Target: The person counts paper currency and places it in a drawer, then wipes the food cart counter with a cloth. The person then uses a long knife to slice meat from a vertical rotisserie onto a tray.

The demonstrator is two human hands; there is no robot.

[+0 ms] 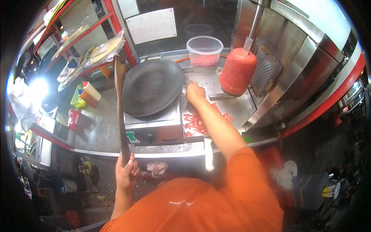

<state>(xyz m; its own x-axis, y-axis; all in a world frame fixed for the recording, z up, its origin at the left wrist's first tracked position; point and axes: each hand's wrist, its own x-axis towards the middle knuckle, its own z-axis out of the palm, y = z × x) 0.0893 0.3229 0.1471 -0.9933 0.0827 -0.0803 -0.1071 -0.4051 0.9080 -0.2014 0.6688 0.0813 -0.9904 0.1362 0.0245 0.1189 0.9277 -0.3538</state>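
My left hand point(126, 171) is closed around the lower end of a long wooden spatula point(119, 95), held upright with its broad end at the top. My right hand point(195, 92) reaches over the metal tray point(240, 108), fingers curled beside the rim of a dark round pan point(153, 87); whether they grip anything is hidden. Red meat shavings point(194, 124) lie on the tray below my right forearm. Behind that hand, to the right, a red meat cone point(239, 71) stands on a vertical spit point(256, 18). A white handle point(208, 155) juts over the counter's front edge.
A clear plastic tub point(205, 50) with red meat stands at the back. The pan rests on a metal stove point(153, 132). Sauce bottles point(89, 92) and a red container point(74, 119) stand left. Bagged flatbreads point(105, 50) lie on a shelf. A metal grill housing point(292, 69) rises right.
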